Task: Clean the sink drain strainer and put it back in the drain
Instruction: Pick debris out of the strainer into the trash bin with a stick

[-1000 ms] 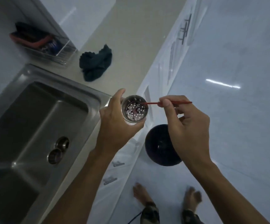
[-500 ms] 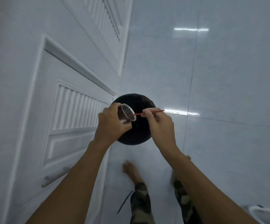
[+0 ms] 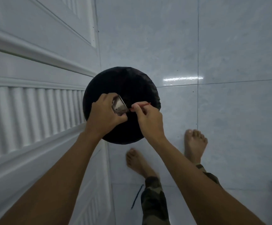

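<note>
My left hand point(image 3: 105, 113) grips the round metal drain strainer point(image 3: 119, 106), tilted on its side with its mouth turned to the right, over a black-lined bin point(image 3: 132, 82). My right hand point(image 3: 148, 118) pinches a thin red stick point(image 3: 142, 105) whose tip reaches into the strainer's mouth. Both hands hover above the bin's opening. The sink and its drain are out of view.
White cabinet doors point(image 3: 34, 98) with slatted panels run along the left. The bin stands on a pale tiled floor point(image 3: 221, 54) against the cabinets. My bare feet point(image 3: 194, 143) stand just behind and to the right of the bin.
The view has dropped from the sink and counter down to the floor. Both hands have lowered with the strainer and stick, and the strainer is now tipped sideways over the bin.
</note>
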The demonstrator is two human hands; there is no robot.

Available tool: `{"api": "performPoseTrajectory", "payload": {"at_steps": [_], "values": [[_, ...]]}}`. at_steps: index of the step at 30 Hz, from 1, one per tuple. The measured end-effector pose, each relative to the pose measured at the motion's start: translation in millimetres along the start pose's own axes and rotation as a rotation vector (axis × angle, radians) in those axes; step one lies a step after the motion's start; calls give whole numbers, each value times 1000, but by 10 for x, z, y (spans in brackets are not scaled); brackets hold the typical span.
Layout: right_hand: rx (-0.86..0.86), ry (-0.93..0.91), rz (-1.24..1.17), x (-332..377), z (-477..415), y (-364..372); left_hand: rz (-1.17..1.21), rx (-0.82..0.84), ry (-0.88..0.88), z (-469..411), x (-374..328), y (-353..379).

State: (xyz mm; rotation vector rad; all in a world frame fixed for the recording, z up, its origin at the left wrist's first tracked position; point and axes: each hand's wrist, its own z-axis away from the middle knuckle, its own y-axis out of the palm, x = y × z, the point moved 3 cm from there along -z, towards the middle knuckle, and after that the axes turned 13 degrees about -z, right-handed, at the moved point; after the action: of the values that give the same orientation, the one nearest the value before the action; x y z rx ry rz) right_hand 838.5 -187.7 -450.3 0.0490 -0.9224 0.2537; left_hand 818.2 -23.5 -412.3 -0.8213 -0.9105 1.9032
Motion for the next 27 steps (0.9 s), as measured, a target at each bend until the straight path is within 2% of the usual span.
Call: {"api": "performPoseTrajectory", "payload": {"at_steps": [4, 8, 12, 16, 18, 20, 24, 27], "values": [[-56, 8, -11, -3, 4, 7, -12, 29, -40, 9, 106, -11], [50, 6, -10, 69, 32, 85, 15, 50, 2, 19, 169, -49], [-77, -7, 2, 91, -58, 92, 52, 117, -65, 22, 292, -53], [108, -21, 50, 72, -89, 225, 103, 110, -77, -19, 374, -52], [44, -27, 92, 16, -82, 210, 115, 113, -70, -31, 363, -68], [-61, -19, 36, -10, -80, 133, 132, 115, -99, -33, 380, -80], [95, -2, 6, -43, -26, 173, 158, 132, -54, -19, 340, -90], [16, -14, 53, -42, -79, 114, 159, 143, -40, 12, 375, -117]]}}
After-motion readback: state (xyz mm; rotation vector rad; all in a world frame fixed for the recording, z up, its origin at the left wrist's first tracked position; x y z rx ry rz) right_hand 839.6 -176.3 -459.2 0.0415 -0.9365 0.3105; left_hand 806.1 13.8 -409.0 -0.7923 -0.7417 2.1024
